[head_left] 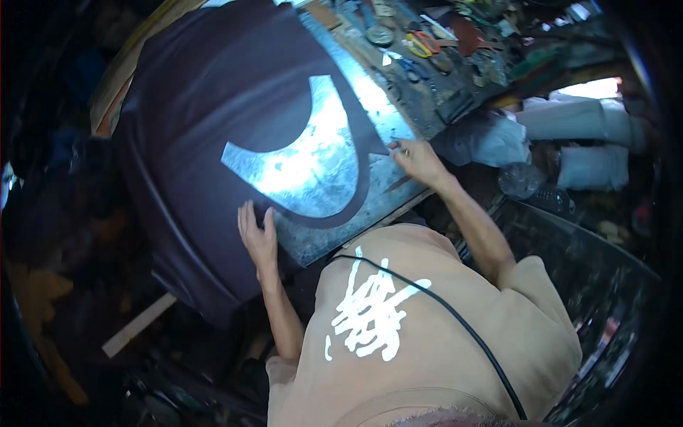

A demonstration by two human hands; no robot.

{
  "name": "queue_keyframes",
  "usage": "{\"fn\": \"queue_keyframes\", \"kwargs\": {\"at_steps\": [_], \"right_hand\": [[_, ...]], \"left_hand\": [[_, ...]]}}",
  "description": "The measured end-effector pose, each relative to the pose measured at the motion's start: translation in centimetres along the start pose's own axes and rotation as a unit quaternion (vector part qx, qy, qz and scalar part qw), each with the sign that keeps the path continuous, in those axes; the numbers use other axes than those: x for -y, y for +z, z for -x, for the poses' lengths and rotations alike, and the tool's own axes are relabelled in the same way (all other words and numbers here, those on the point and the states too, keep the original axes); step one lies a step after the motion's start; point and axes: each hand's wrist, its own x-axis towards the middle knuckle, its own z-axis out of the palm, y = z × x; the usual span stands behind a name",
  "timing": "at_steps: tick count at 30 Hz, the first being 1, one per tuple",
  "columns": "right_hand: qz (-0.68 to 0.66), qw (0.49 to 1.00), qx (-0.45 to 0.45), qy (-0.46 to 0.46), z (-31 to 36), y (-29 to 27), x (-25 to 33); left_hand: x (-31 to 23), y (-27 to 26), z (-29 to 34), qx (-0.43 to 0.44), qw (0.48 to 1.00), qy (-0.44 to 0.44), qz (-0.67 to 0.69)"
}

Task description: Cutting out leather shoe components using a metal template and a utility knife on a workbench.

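Observation:
A large dark brown leather sheet (pixel 213 85) drapes over a metal-topped table (pixel 313 238). Within the sheet shows a curved, crescent-like area of shiny metal (pixel 306 160), bordered on the near right by a narrow band of leather. Whether this is a cut-out opening or a metal piece on top, I cannot tell. My left hand (pixel 257 235) rests open on the leather, fingers stretched, beside the lower edge of the curved shape. At the table's right, my right hand (pixel 420 164) pinches a pointed end of the leather; its fingertips are partly hidden.
Yellow-handled scissors (pixel 421 44), blue-handled scissors (pixel 410 69), a round tin (pixel 379 35) and other small tools lie on the worn bench at the back right. Beyond my right arm are wrapped white rolls (pixel 562 119). A light wooden strip (pixel 139 326) sticks out at lower left.

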Motion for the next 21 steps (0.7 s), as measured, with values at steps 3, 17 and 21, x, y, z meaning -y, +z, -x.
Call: {"fn": "queue_keyframes", "kwargs": {"at_steps": [3, 17, 21], "right_hand": [[0.081, 0.987, -0.071, -0.117, 0.9, 5.2, 0.5], [0.223, 0.974, -0.013, -0.027, 3.0, 8.2, 2.7], [0.221, 0.974, -0.034, -0.042, 4.1, 9.1, 2.5]], "left_hand": [[2.0, 1.3, -2.0, 0.004, 0.997, 0.021, -0.079], [9.6, 2.3, -13.4, 0.105, 0.983, 0.089, -0.121], [8.9, 2.8, -13.0, 0.109, 0.981, 0.117, -0.109]]}}
